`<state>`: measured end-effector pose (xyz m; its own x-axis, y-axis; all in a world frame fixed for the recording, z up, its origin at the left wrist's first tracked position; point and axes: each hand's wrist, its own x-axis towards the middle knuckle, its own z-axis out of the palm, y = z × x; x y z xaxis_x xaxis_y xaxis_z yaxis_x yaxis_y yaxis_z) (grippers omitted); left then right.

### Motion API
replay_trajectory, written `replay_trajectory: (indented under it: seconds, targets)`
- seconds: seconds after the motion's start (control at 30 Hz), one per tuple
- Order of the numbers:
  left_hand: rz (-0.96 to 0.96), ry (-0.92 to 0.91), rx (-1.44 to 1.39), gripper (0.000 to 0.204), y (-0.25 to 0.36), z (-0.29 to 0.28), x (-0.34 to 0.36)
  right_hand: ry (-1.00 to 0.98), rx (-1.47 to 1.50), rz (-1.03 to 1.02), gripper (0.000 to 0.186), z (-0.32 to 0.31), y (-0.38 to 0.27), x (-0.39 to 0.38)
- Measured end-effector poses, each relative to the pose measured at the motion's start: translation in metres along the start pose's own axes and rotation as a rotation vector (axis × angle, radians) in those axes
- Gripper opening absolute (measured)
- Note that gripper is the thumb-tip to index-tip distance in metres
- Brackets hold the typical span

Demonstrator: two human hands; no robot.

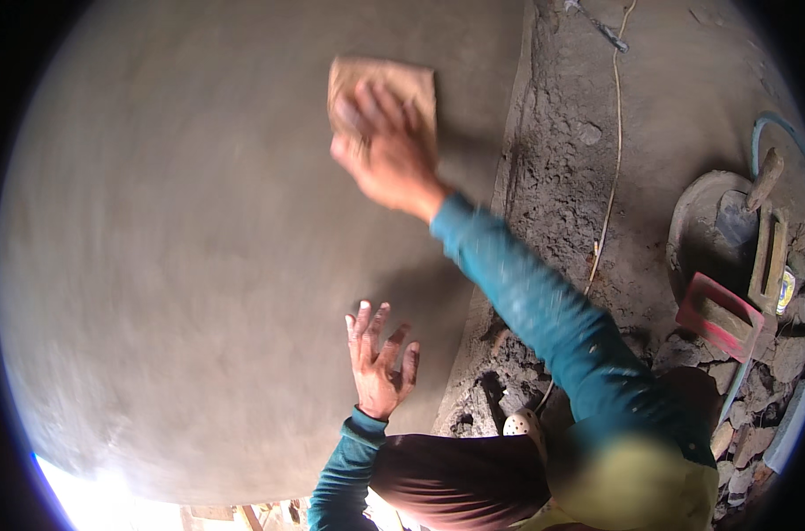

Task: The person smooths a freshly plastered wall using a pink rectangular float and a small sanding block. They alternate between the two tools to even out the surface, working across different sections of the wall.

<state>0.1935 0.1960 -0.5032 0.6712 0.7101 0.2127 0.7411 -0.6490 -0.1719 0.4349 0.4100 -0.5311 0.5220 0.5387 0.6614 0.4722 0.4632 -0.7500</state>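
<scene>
My right hand (386,155) is pressed over a tan, squarish pad (411,75), holding it against a smooth grey plastered surface (199,221). Motion smears the fingers a little; whether the pad is sponge or another soft material, I cannot tell. Lower down, my left hand (381,363) is open, fingers spread and nothing in it. It is close to the same plaster, with a shadow beside it; contact cannot be made out.
Rough mortar crumbs (553,150) lie along the plaster's right edge, with a thin pale cable (616,150) beyond. At the right are a round basin (681,226), a red-edged float (716,320), a wooden float (768,257) and broken stones (752,442).
</scene>
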Motion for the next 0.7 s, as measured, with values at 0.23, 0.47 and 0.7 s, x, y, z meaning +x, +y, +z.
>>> replay_trajectory:
  seconds: [0.23,0.47,0.7]
  targets:
    - [0.110,0.050,0.033,0.030,0.016,-0.002,0.023,0.116,0.250,0.139,0.073,-0.052,0.062,0.100]
    - [0.064,0.056,0.091,0.023,-0.003,0.001,0.003,0.153,0.011,-0.018,0.068,0.002,0.009,-0.009]
    - [0.063,0.060,0.107,0.031,-0.004,0.008,0.005,0.105,0.051,0.126,0.071,-0.014,0.044,0.020]
